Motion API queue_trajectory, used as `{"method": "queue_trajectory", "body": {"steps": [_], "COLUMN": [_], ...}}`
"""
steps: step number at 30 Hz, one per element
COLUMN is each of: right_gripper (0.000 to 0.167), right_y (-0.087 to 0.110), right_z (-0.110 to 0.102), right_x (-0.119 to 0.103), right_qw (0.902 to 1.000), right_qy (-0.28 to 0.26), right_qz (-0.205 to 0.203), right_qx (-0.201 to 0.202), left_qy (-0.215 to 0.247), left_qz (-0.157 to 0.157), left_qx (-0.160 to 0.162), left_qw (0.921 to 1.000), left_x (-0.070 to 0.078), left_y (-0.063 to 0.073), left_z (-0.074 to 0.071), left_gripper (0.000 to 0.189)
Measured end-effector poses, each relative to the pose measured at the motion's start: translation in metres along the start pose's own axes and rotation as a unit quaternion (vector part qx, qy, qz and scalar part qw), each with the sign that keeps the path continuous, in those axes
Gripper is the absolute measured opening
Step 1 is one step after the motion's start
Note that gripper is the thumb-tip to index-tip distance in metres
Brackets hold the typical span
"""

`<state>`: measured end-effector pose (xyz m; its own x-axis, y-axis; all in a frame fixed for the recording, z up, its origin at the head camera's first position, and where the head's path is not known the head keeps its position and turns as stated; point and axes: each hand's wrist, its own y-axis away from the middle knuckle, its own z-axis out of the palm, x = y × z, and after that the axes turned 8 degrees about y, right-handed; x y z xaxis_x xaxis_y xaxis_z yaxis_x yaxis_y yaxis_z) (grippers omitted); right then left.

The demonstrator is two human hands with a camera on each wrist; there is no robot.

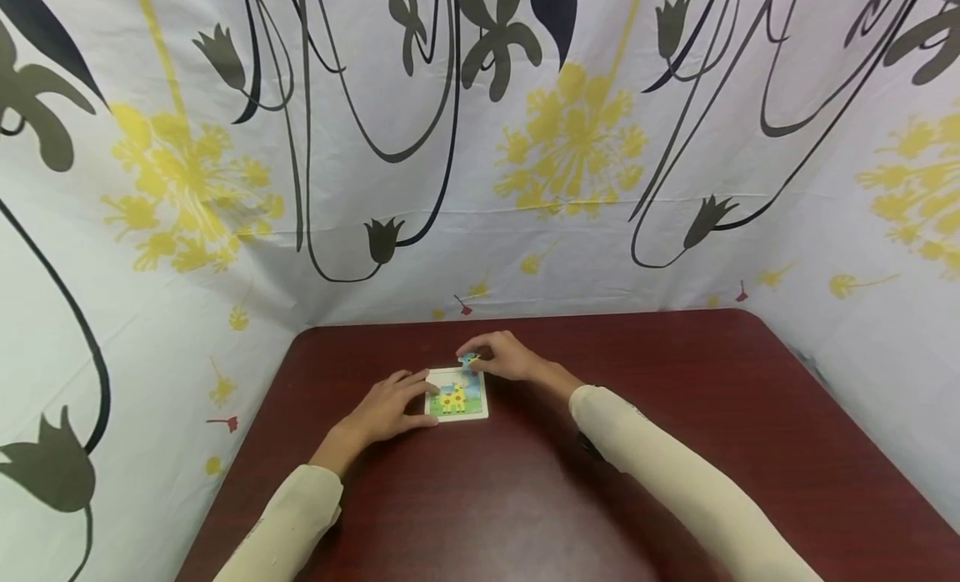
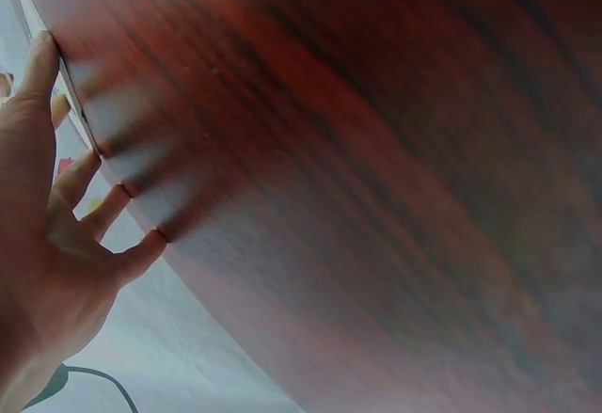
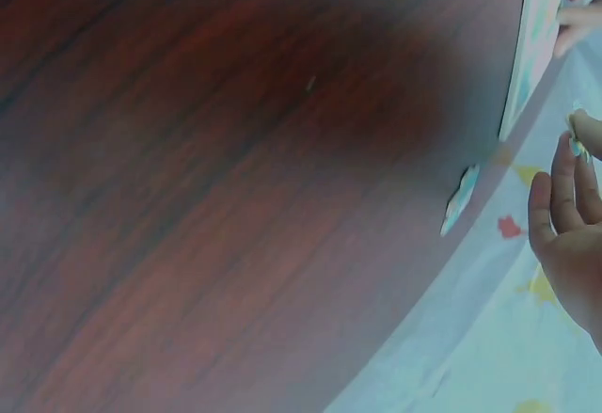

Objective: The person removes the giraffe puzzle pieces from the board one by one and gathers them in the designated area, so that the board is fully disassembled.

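A small picture puzzle in a white frame (image 1: 484, 396) lies on the table, showing a yellow spotted giraffe (image 1: 453, 400) on green and blue. My left hand (image 1: 390, 407) rests at its left side, fingers extended over the edge and thumb near the lower corner. In the left wrist view the fingers (image 2: 111, 211) are spread along the frame's edge and the tabletop. Between thumb and fingertips, my right hand (image 1: 506, 355) pinches a blue puzzle piece (image 1: 469, 359) above the frame's top edge. The right wrist view shows that piece (image 3: 577, 147) raised over the table.
Another loose puzzle piece (image 3: 460, 200) lies on the table beyond the frame, seen in the right wrist view. The dark red wooden table (image 1: 465, 499) has rounded far corners. Behind and beside it hangs a white cloth (image 1: 450, 257) with flower patterns.
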<state>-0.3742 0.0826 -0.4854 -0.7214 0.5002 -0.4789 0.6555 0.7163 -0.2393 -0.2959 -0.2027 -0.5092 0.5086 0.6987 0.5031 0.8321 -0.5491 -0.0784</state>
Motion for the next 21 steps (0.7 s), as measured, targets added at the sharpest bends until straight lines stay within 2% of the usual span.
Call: {"method": "queue_trajectory", "body": {"steps": [10,21], "right_gripper": [0.033,0.026], "right_y": [0.025,0.050], "right_z": [-0.026,-0.043], "right_x": [0.019,0.037], "right_qw": [0.9990,0.9979], "right_qy": [0.001,0.002], "right_qz": [0.044,0.059], "right_qx": [0.011,0.028], "left_qy": [0.005,0.004], "left_qz": [0.009,0.014], "left_qx": [0.007,0.006], "left_qw": [0.9999,0.9999], "left_x": [-0.001,0.000], "left_y": [0.001,0.003], "left_z": [0.000,0.000], "left_gripper": [0.055,0.055]}}
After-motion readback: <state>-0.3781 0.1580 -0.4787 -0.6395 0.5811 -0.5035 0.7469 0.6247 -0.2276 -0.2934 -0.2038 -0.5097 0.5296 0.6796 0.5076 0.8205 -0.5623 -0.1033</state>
